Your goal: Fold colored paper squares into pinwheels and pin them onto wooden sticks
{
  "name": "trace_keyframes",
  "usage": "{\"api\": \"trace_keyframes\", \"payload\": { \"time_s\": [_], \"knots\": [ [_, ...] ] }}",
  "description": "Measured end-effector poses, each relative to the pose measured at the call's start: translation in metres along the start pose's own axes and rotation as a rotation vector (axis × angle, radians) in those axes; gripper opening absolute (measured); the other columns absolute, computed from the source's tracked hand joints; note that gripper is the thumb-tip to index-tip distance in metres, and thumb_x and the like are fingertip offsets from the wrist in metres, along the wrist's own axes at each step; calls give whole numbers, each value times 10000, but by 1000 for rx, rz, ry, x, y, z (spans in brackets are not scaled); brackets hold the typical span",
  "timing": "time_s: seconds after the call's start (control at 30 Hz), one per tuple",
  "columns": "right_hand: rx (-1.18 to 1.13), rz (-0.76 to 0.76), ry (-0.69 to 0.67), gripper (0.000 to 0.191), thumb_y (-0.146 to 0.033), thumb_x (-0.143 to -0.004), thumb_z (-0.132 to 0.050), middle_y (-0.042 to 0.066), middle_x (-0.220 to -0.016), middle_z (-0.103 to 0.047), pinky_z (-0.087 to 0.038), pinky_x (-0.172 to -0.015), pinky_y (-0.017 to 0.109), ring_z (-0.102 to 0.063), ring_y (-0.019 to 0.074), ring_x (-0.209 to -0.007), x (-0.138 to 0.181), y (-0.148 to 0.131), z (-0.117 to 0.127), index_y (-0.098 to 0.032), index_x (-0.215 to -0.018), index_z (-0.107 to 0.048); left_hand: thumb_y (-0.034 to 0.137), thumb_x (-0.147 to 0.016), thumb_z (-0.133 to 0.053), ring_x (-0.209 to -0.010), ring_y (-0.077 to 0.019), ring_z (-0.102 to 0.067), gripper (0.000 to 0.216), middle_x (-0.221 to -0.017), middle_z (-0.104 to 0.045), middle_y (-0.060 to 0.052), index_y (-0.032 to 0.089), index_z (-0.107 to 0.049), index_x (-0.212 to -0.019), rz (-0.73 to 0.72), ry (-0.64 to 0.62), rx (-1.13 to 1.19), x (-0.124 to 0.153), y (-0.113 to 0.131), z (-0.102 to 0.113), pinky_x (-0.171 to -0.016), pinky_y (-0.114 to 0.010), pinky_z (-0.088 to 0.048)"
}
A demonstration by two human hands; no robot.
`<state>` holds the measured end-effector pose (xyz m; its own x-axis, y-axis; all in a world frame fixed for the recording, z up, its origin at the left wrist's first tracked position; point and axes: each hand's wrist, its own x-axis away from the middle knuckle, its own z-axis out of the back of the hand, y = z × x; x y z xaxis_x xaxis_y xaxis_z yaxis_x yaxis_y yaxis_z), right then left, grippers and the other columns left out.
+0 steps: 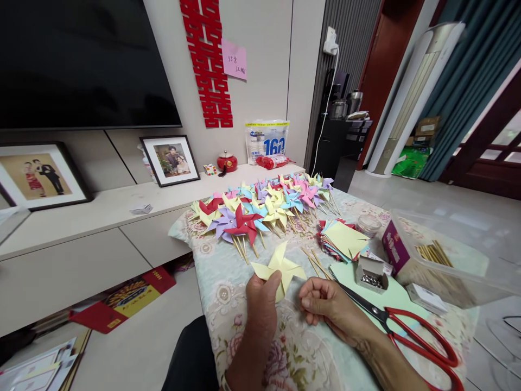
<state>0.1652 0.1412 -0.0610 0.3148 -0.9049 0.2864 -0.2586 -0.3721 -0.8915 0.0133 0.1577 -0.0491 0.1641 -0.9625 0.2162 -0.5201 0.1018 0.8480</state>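
Observation:
My left hand (260, 304) pinches a folded yellow paper pinwheel (280, 267) at its centre, thumb on top, above the flowered tablecloth (228, 271). My right hand (325, 304) is beside it to the right, fingers curled; whether anything is in them I cannot make out. A row of finished pinwheels (260, 209) on wooden sticks, in several colours, lies across the far part of the table. A stack of cut paper squares (344, 239) sits to the right of the yellow pinwheel, with loose wooden sticks (315, 263) near it.
Red-handled scissors (411, 331) lie by my right wrist. A small open box of pins (369, 273), a round clear tub (368, 224) and a clear bin (443, 255) holding sticks stand on the right. A low cabinet (101, 228) with framed photos runs along the left.

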Motion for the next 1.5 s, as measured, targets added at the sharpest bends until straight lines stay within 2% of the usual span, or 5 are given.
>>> {"api": "trace_keyframes", "payload": {
  "time_s": [0.53, 0.77, 1.03, 1.27, 1.5],
  "knots": [
    [8, 46, -7, 361, -383, -641, -895, 10, -681, -702, -400, -515, 193, -615, 89, -529, 2, -1, 1, -143, -793, -671, 283, -646, -754, -501, -131, -561, 195, -632, -703, -12, 128, -678, -736, -27, -24, 2, -4, -5, 3, -509, -235, -421],
    [71, 289, 42, 285, -407, -733, -836, -14, -661, -655, -388, -552, 212, -559, 83, -541, 9, -12, 2, -166, -796, -698, 273, -650, -748, -619, -188, -645, 276, -680, -726, -23, 114, -708, -872, -23, -60, 18, -5, -7, 2, -589, -268, -478],
    [339, 567, 194, 149, -348, -836, -734, -1, -754, -642, -419, -657, 257, -568, 145, -707, 12, -15, 3, -213, -785, -699, 284, -606, -748, -632, -188, -625, 279, -685, -725, -39, 97, -721, -812, -21, -79, -130, -5, -11, 0, -607, -275, -493],
    [721, 852, 294, 108, -245, -922, -631, 34, -1007, -651, -417, -900, 348, -583, 208, -993, 14, -16, 2, -259, -835, -693, 246, -596, -709, -589, -153, -587, 180, -648, -706, -9, 122, -706, -727, -59, -64, -271, 3, -3, -8, -576, -242, -470],
    [833, 830, 316, 141, -281, -925, -631, 55, -1380, -534, -306, -1079, 471, -438, 280, -1287, 11, -15, -2, -253, -808, -705, 244, -603, -690, -570, -148, -573, 147, -616, -683, 9, 147, -657, -709, -79, -106, -366, 4, -8, -10, -552, -239, -450]
  ]
}}
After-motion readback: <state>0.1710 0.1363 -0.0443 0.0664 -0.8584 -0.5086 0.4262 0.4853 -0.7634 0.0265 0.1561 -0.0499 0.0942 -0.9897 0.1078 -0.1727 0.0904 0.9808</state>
